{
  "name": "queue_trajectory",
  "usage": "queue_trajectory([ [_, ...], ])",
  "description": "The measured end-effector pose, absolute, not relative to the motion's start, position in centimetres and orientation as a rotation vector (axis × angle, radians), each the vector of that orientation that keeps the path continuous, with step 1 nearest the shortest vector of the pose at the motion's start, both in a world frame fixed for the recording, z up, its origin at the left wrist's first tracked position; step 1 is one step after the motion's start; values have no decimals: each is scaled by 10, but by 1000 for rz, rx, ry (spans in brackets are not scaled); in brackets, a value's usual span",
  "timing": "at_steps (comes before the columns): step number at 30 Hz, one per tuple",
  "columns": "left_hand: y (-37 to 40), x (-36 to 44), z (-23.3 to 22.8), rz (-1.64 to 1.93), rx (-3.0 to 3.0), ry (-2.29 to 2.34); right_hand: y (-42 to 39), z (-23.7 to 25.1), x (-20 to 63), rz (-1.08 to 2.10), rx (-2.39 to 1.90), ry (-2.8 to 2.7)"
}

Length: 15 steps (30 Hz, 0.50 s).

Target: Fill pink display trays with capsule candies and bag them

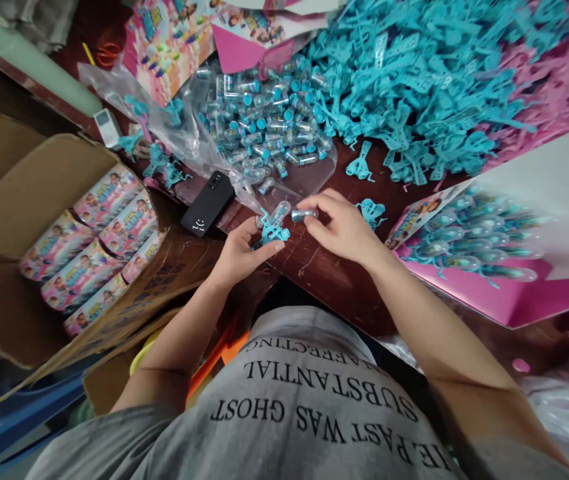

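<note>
Both bent arms reach over the table edge. Left hand (241, 250) pinches a blue toy (273, 231). Right hand (341, 227) pinches a little tube (305, 215) just beside it, near the phone (207, 203).

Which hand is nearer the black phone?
Left. The left hand sits just right of the black phone, holding a blue plastic piece; the right hand is farther right.

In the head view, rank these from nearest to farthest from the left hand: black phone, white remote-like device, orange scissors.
From the left hand:
1. Black phone, just up-left on the table edge.
2. White device, farther up-left beside the plastic bag.
3. Orange scissors, farthest, near the top edge.
</note>
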<state>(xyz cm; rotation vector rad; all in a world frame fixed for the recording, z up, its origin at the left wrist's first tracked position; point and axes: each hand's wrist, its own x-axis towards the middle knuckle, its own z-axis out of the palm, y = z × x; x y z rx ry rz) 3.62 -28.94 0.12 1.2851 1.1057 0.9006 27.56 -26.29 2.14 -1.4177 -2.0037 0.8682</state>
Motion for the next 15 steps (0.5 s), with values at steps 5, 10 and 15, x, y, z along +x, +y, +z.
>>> queue_trajectory([
  [5,-285,61,0,825,1504,1041,-321,35,317,925,-1142,-1995],
  [10,-282,82,8,728,1645,944,-335,29,334,718,-1131,-2069],
  [15,-289,94,16,686,1789,872,-349,28,345,802,-1233,-2044],
])
